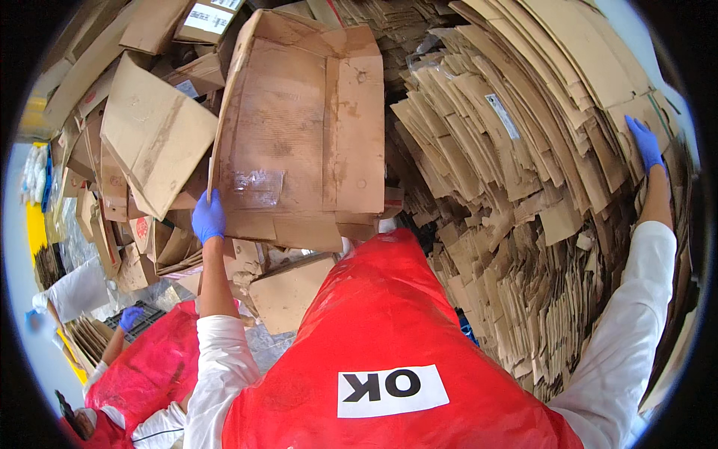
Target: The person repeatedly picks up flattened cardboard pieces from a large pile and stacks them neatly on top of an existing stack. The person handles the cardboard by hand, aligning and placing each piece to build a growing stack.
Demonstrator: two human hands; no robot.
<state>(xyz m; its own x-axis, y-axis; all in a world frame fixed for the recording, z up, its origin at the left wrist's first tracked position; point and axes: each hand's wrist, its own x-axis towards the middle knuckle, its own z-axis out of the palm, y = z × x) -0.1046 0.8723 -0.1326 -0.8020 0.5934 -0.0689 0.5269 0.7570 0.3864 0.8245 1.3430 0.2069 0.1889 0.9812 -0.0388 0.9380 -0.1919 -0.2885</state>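
Large black letters are borne, inverted in the view, by a white rectangular label (pixel 393 391) on the glossy red apron (pixel 359 322), nearer the body than the blue-gloved left hand's (pixel 209 217) grip on the open brown cardboard box (pixel 288 112). Beyond that grip, a white dark-printed label (pixel 209 18) is seen; left of it, red print (pixel 142 227). Small print on the white strip (pixel 502 116), far right of it, cannot be read.

Left hand (pixel 209 217) grips open cardboard box (pixel 280 112) by edge; right hand (pixel 645 144) against flattened cardboard stack (pixel 531 165).
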